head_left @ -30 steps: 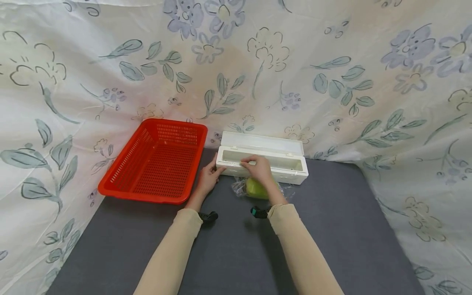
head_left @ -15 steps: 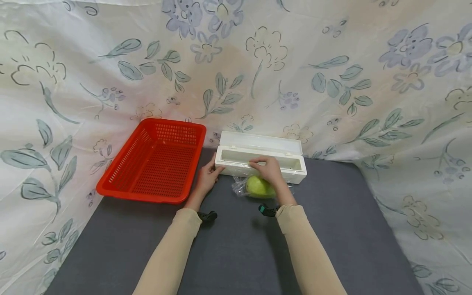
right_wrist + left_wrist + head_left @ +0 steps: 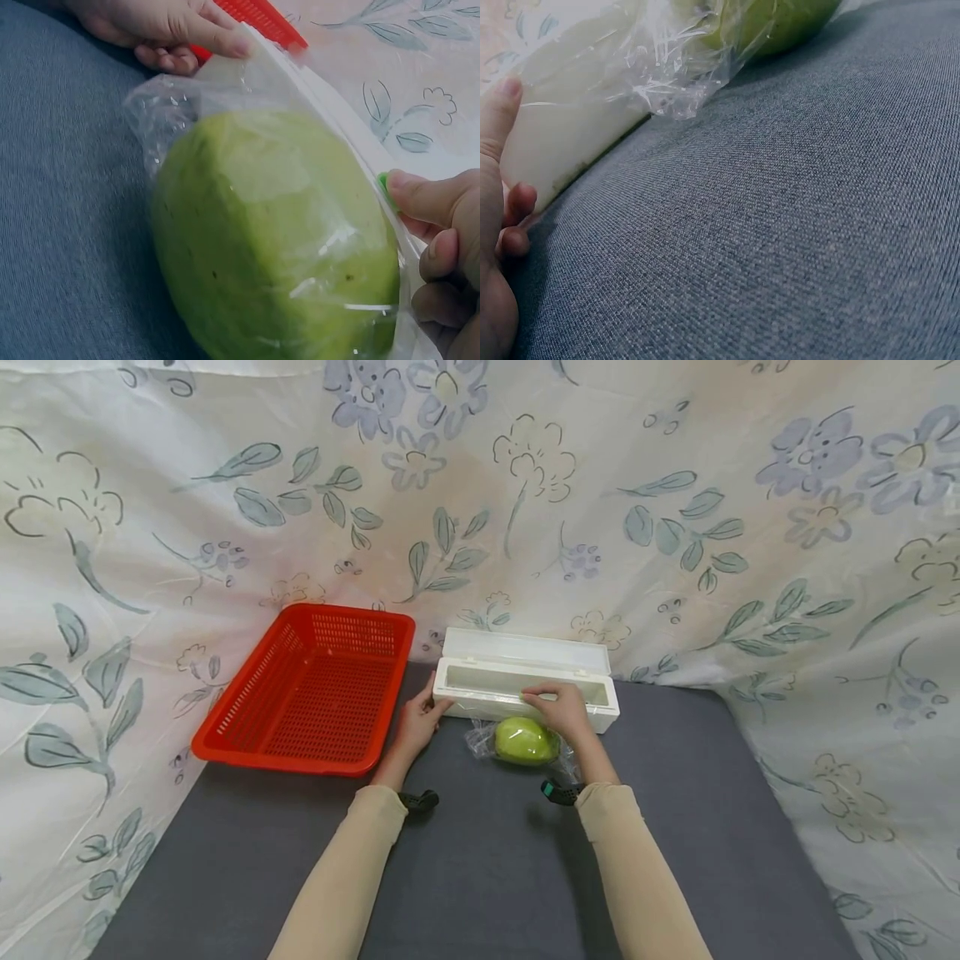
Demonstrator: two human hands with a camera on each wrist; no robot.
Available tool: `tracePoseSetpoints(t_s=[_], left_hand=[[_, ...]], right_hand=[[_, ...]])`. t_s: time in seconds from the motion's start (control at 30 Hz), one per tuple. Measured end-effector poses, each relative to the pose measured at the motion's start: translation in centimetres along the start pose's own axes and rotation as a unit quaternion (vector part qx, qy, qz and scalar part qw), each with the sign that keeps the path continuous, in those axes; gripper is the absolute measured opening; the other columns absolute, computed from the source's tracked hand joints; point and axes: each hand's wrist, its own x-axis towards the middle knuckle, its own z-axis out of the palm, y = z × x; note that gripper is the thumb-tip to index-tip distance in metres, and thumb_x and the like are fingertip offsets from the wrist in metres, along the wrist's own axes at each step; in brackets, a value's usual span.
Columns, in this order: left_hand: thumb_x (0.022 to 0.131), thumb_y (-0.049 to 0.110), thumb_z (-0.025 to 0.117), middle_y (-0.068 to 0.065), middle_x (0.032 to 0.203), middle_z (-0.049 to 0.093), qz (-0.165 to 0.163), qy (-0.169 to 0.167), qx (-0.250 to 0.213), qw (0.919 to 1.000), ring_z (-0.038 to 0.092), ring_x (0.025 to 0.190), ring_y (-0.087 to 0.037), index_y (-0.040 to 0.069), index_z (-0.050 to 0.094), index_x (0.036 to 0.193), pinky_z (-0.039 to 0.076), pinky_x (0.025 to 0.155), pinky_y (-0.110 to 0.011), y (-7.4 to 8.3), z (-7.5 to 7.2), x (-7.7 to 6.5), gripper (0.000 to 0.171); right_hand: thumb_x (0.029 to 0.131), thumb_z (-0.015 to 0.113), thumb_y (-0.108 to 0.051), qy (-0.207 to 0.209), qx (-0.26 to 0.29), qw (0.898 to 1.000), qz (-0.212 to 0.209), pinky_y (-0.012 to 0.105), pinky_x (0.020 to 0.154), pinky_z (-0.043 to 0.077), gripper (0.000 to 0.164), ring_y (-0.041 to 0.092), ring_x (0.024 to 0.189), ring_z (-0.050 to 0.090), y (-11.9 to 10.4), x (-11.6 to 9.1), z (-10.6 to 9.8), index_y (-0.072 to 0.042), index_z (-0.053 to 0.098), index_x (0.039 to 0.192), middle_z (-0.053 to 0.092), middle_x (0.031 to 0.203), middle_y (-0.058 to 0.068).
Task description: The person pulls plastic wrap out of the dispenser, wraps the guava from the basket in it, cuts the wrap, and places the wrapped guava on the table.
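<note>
Green slider (image 3: 385, 190), just one, is pinched between the right hand's (image 3: 567, 708) thumb and finger at one white film dispenser's (image 3: 480, 699) front edge. The left hand (image 3: 418, 718) grips its left end. One green fruit (image 3: 525, 742), under clear film (image 3: 478, 741), lies just below the right grip; one red basket (image 3: 360, 625) stands beyond the left.

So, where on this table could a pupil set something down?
Bare grey tabletop lies between the sleeves, in front of the wrapped green fruit, and right of the white box, up to the flowered cloth. Crowded: along the box, with fruit, left hand and right hand, and the red basket close left.
</note>
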Motion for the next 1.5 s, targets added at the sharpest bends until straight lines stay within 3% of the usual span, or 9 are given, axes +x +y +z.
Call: tracePoseSetpoints(t_s=[0.07,0.17,0.27,0.4,0.53,0.8,0.97,1.23,1.5], left_hand=[[0.099,0.023,0.077,-0.024,0.113,0.072,0.0,-0.001,0.001,1.0,0.049,0.051,-0.009,0.021,0.04,0.164,0.044,0.054,-0.022,-0.1,0.0,0.0,0.075],[0.098,0.022,0.078,-0.023,0.12,0.072,0.003,0.001,0.0,1.0,0.049,0.05,-0.009,0.019,0.04,0.164,0.044,0.054,-0.023,-0.2,0.0,0.0,0.076],[0.098,0.021,0.078,-0.02,0.137,0.069,0.006,0.004,0.0,1.0,0.049,0.05,-0.009,0.017,0.041,0.164,0.044,0.053,-0.022,-0.2,0.0,0.1,0.075],[0.099,0.022,0.077,-0.021,0.139,0.067,0.005,0.003,-0.003,1.0,0.049,0.052,-0.01,0.016,0.04,0.164,0.044,0.054,-0.022,-0.4,-0.2,0.2,0.075],[0.1,0.021,0.076,-0.026,0.123,0.07,0.004,0.003,-0.003,1.0,0.049,0.053,-0.011,0.015,0.039,0.164,0.044,0.054,-0.023,-0.5,-0.5,0.2,0.075],[0.099,0.019,0.077,-0.016,0.15,0.061,0.007,0.012,-0.006,0.9999,0.049,0.054,-0.011,0.016,0.041,0.164,0.044,0.055,-0.022,-0.6,-0.5,0.1,0.074],[0.1,0.022,0.076,-0.012,0.15,0.062,-0.003,0.001,-0.004,1.0,0.049,0.054,-0.011,0.016,0.039,0.164,0.044,0.055,-0.022,-0.6,0.3,0.0,0.074],[0.099,0.019,0.077,-0.016,0.142,0.067,0.012,0.011,-0.019,0.9997,0.048,0.052,-0.01,0.012,0.041,0.163,0.043,0.053,-0.023,-0.9,0.5,0.3,0.074],[0.099,0.021,0.077,-0.012,0.15,0.061,0.013,0.007,-0.015,0.9998,0.049,0.051,-0.011,0.01,0.042,0.163,0.044,0.053,-0.023,-0.6,0.5,0.5,0.074]], right_hand=[[0.1,0.077,-0.025,0.0,0.004,1.0,-0.002,0.052,0.113,0.047,0.026,0.037,0.128,0.064,0.3,-0.1,-0.2,-0.006,0.082,0.117,0.076,0.125,0.015],[0.1,0.077,-0.027,0.002,-0.002,1.0,-0.003,0.045,0.104,0.053,0.026,0.029,0.119,0.069,0.9,-0.2,-0.8,-0.007,0.082,0.117,0.076,0.125,0.014],[0.101,0.077,-0.027,0.007,0.011,1.0,0.014,0.034,0.075,0.057,0.028,0.016,0.079,0.069,1.8,-0.4,-1.8,-0.007,0.082,0.118,0.076,0.124,0.015],[0.101,0.076,-0.027,0.016,0.034,0.998,0.044,0.026,0.049,0.041,0.03,0.008,0.044,0.042,3.5,-0.8,-3.5,-0.005,0.08,0.121,0.076,0.119,0.021],[0.101,0.076,-0.029,0.022,0.028,0.998,0.048,0.027,0.046,0.041,0.031,0.009,0.041,0.043,4.9,-1.0,-4.6,-0.007,0.08,0.121,0.075,0.121,0.02],[0.1,0.078,-0.029,0.03,0.039,0.998,0.024,0.027,0.047,0.046,0.032,0.011,0.044,0.048,6.0,-1.0,-5.3,-0.004,0.08,0.119,0.074,0.126,0.019],[0.101,0.077,-0.023,0.024,0.043,0.998,0.028,0.026,0.045,0.044,0.026,0.009,0.042,0.044,6.7,-1.2,-6.2,-0.003,0.08,0.117,0.073,0.125,0.018],[0.103,0.073,-0.026,-0.008,0.031,0.999,0.001,0.028,0.043,0.042,0.028,0.009,0.038,0.041,7.0,-0.9,-7.0,-0.004,0.079,0.12,0.071,0.129,0.018],[0.102,0.074,-0.026,0.009,0.031,0.999,0.0,0.027,0.044,0.043,0.029,0.007,0.039,0.043,7.8,-0.9,-7.5,-0.003,0.079,0.118,0.071,0.126,0.021]])
